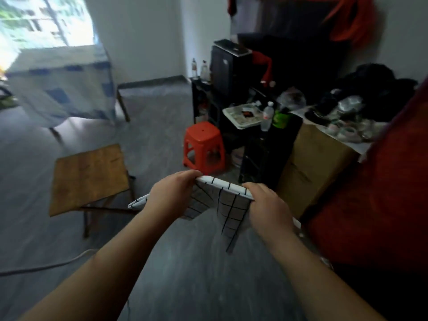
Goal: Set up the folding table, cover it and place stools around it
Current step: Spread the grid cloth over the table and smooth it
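Both hands are raised at centre frame, holding a white cloth with a black grid pattern (228, 205). The left hand (172, 196) has its fingers curled over the upper edge of the cloth at the left end of a taut folded strip. The right hand (268, 208) grips the same edge at the right end, fingers bent over the fabric. Between the two hands the edge runs nearly straight, sloping slightly down to the right. Below it the cloth hangs in folded panels; one corner projects to the left past the left wrist, and a long point hangs below the right hand.

The folding table (90, 177) stands unfolded at left of centre, just left of the left hand, its brown wooden top bare and its dark legs resting on the grey floor (185, 274). The cloth does not touch the table.

A red plastic stool (203, 144) stands above the hands in the frame, right of the table and apart from it. Behind the stool, a dark shelf unit (231, 72) carries clutter, including a clear bottle (267, 115) and a green container (281, 118). A cardboard box (310, 163) sits at right of the stool. A red fabric surface (375, 193) fills the right edge. At upper left, a second table draped in a blue-and-white cover (67, 84) stands below a bright window (41, 19). A pale cable (46, 265) lies on the floor at lower left
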